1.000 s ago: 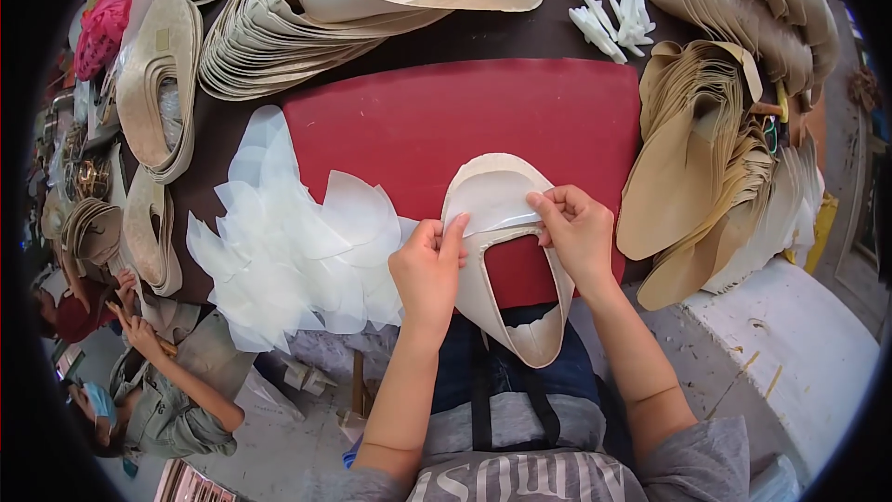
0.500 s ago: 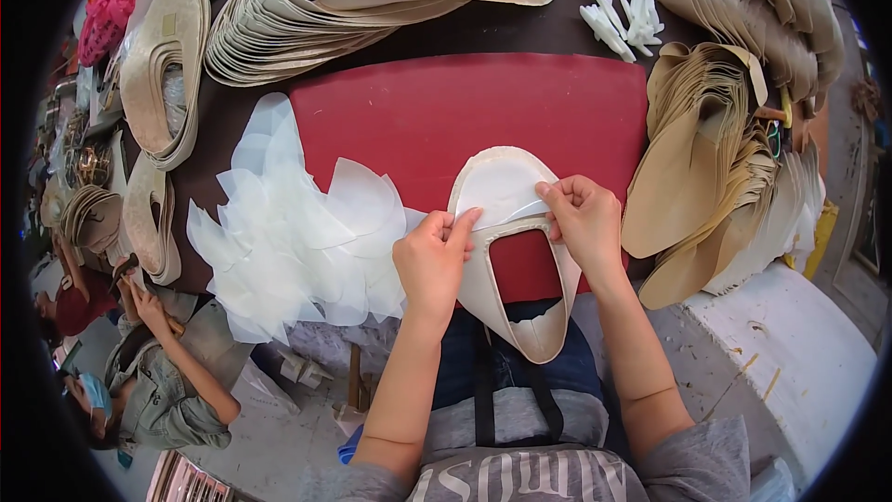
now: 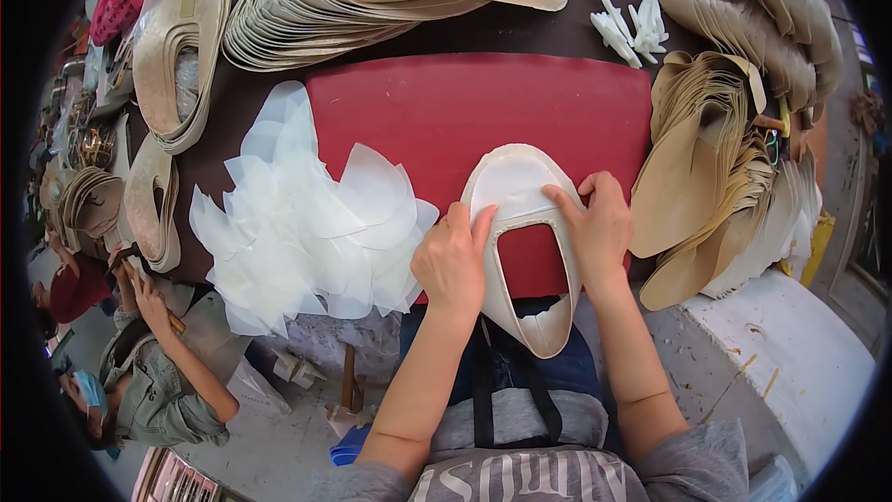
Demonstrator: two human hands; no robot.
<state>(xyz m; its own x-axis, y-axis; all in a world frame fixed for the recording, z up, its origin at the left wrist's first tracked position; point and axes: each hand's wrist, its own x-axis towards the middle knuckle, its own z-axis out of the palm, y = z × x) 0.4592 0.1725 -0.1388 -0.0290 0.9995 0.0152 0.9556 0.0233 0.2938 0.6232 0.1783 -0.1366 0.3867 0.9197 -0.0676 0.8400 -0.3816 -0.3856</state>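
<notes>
A cream shoe upper (image 3: 544, 332) with an oblong opening lies in front of me, its rounded toe pointing away. Inside the toe sits a thin white half-round toe piece (image 3: 511, 185). My left hand (image 3: 451, 258) is closed on the upper's left edge, its thumb on top by the toe piece's lower corner. My right hand (image 3: 599, 223) grips the opposite edge with its thumb pressed along the toe piece. Fingers beneath the upper are hidden. To the left lies a loose heap of similar translucent white pieces (image 3: 316, 232).
Under the upper is a red mat (image 3: 446, 112) on a dark table. Stacked cream uppers (image 3: 307, 28) stand behind on the left. Tan insole-shaped pieces (image 3: 688, 186) are piled at right; small white strips (image 3: 634, 28) lie farther back. A co-worker (image 3: 153, 381) works at lower left.
The toe piece now lies flatter inside the toe, flush with the upper's edge. Both hands have moved slightly outward and down the sides. The view has shifted a little.
</notes>
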